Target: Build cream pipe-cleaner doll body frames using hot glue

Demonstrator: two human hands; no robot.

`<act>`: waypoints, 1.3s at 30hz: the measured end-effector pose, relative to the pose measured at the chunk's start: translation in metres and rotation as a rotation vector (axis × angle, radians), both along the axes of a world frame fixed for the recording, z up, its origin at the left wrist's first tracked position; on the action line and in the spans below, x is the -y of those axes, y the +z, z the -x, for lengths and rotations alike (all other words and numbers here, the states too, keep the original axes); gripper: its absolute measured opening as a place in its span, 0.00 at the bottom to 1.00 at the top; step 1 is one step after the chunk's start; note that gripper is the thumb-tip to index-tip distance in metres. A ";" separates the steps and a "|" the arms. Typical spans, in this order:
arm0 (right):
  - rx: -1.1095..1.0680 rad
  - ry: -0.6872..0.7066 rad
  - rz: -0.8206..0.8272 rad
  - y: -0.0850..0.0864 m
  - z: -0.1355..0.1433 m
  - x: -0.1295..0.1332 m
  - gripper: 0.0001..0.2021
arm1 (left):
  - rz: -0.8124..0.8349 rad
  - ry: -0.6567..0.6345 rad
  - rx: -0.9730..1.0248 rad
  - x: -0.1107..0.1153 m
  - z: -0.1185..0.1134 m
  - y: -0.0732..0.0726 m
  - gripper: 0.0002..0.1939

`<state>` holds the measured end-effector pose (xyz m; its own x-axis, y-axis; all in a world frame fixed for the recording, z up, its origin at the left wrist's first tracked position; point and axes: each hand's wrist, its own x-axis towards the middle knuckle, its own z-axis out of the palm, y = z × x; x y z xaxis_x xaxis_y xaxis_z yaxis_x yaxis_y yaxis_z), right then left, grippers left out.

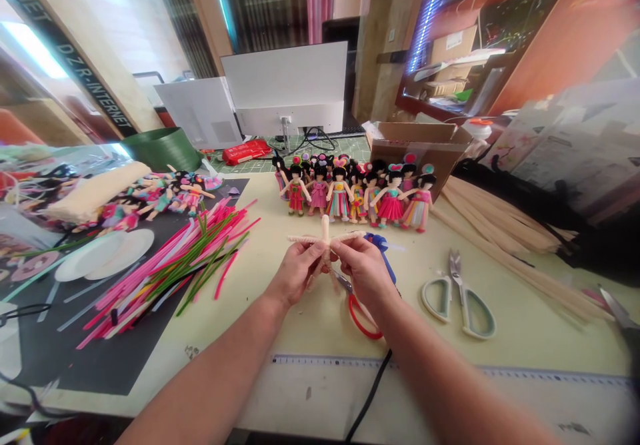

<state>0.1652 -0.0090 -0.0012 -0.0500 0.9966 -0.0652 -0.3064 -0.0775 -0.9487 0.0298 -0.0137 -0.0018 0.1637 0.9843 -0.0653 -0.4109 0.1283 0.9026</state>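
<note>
Both hands meet over the middle of the table, pinching a cream doll body made of pipe cleaners [325, 228]. Its head points away from me, its two arms stick out sideways and its legs hang down between my hands. My left hand [296, 268] is closed on its left side, and my right hand [363, 265] is closed on its right side. Below them lie red-handled scissors [363, 318], partly hidden by my right hand and forearm. A blue tool [384, 255], perhaps a glue gun, shows behind my right hand. Finished dolls [339, 192] stand in a group just beyond.
Pink and green pipe cleaners [200, 252] lie in a heap at left, near white plates [107, 255]. White-handled scissors [457, 298] and beige pipe cleaners [505, 232] lie at right. A ruler [330, 361] runs along the front. Behind stand a cardboard box [415, 140] and a monitor [290, 78].
</note>
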 end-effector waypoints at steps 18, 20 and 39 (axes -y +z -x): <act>-0.049 0.110 -0.069 0.000 0.000 -0.001 0.09 | 0.065 -0.037 0.058 -0.004 0.006 -0.004 0.17; -0.031 0.085 -0.071 0.000 0.001 0.000 0.09 | 0.085 -0.020 0.068 -0.004 0.005 -0.004 0.18; 0.281 -0.113 -0.286 -0.001 0.006 0.004 0.07 | -0.209 0.289 -0.700 0.005 0.000 -0.001 0.14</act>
